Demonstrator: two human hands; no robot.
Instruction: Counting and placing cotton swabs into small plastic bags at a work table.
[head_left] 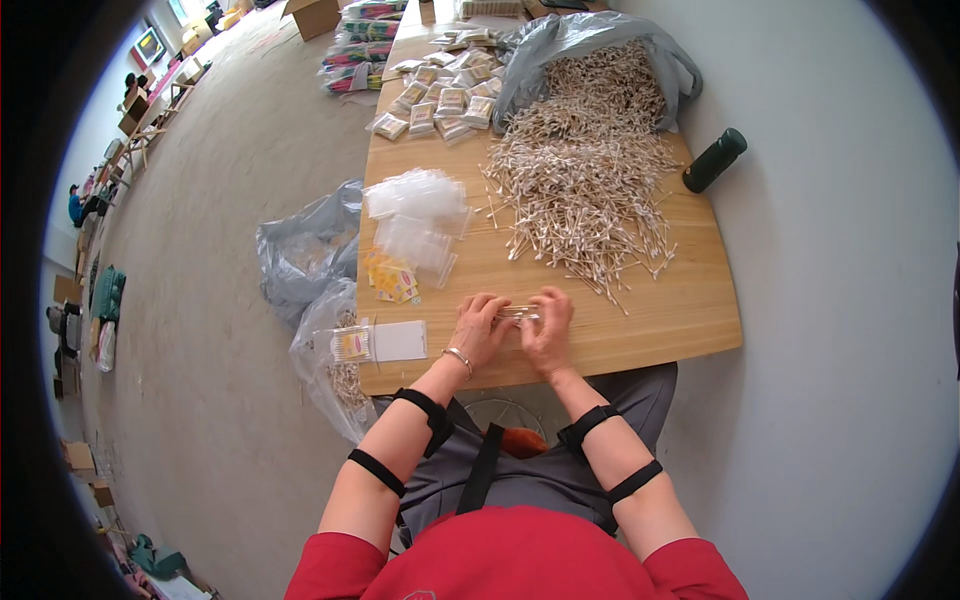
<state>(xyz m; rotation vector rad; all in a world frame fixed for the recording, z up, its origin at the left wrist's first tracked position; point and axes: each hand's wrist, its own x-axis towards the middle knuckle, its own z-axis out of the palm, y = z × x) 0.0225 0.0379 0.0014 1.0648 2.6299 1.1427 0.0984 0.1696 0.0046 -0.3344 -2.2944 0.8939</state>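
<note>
Near the front edge of the wooden table, my left hand (481, 327) and my right hand (547, 328) face each other. Between them lies a small bundle of cotton swabs (519, 313), its ends gripped by the closed fingers of both hands. Just beyond my hands, a large heap of loose cotton swabs (590, 190) spills out of a grey plastic bag (520, 75). Left of my left hand are a white card or flat box (401, 341) and a small clear pack of swabs (351, 344) at the table's edge. Yellow printed cards (390, 276) lie beyond these.
Clear plastic sleeves (420, 205) are stacked at the table's left. Filled swab packets (450, 100) pile up farther back. A dark green bottle (715, 160) stands by the right wall. Plastic bags (310, 245) hang beside the left edge of the wooden table (660, 320).
</note>
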